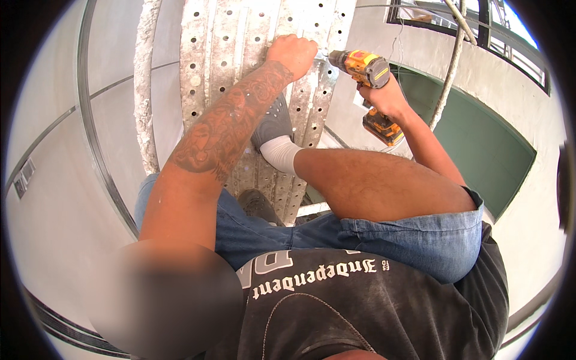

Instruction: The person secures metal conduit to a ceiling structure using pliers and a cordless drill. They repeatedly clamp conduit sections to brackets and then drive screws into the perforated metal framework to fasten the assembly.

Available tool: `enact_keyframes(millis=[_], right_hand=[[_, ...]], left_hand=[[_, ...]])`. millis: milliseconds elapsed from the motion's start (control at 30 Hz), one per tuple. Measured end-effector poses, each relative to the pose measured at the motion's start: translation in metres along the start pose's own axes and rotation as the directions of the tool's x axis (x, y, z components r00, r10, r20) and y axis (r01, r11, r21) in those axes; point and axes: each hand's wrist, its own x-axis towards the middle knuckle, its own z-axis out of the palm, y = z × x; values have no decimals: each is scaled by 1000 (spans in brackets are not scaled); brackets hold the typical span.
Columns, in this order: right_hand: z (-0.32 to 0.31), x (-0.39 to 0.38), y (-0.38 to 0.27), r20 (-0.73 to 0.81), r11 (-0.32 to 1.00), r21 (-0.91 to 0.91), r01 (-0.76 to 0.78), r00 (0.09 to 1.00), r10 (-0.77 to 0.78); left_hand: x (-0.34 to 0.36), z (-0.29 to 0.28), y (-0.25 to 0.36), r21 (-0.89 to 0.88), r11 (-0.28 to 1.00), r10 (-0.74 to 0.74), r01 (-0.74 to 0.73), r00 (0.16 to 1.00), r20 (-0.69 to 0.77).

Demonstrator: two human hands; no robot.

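My right hand (387, 99) grips a yellow and black cordless drill (367, 67) by its handle, with its battery pack at the bottom. The drill lies almost level, its chuck pointing left toward my left hand (292, 54). That hand is closed, fingers curled, just above the perforated metal plank (240, 24). Between its fingers and the chuck shows a small pale, shiny bit, too small to name. Whatever else the fingers hold is hidden. Below my left wrist, my grey shoe (277, 124) rests on the plank.
A pole crusted with white (146, 84) runs along the plank's left side. Another pole (447, 84) rises on the right, by a green panel or opening (498, 141) in the pale wall. A dark-framed window (480, 24) sits at upper right. My other shoe (259, 204) is lower on the plank.
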Motion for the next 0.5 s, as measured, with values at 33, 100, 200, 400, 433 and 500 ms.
enact_keyframes(millis=[33,100,200,400,433,500], right_hand=[[-1,0,-5,21,998,30,-56,998,55],[-4,5,2,42,998,-15,-54,998,55],[-1,6,10,7,998,-46,35,999,-35],[-5,7,10,33,997,-69,25,999,-22],[-6,9,11,50,997,-81,7,999,-3],[-8,11,10,70,995,-93,-23,997,30]], left_hand=[[0,0,-1,-3,1000,-4,4,1000,0],[0,-1,2,-11,1000,1,-1,1000,-1],[0,-1,1,-5,1000,5,-5,1000,-6],[0,-2,3,-8,1000,3,-3,1000,20],[-1,-3,4,-3,1000,4,-4,1000,19],[-1,-4,3,8,1000,4,-4,1000,18]])
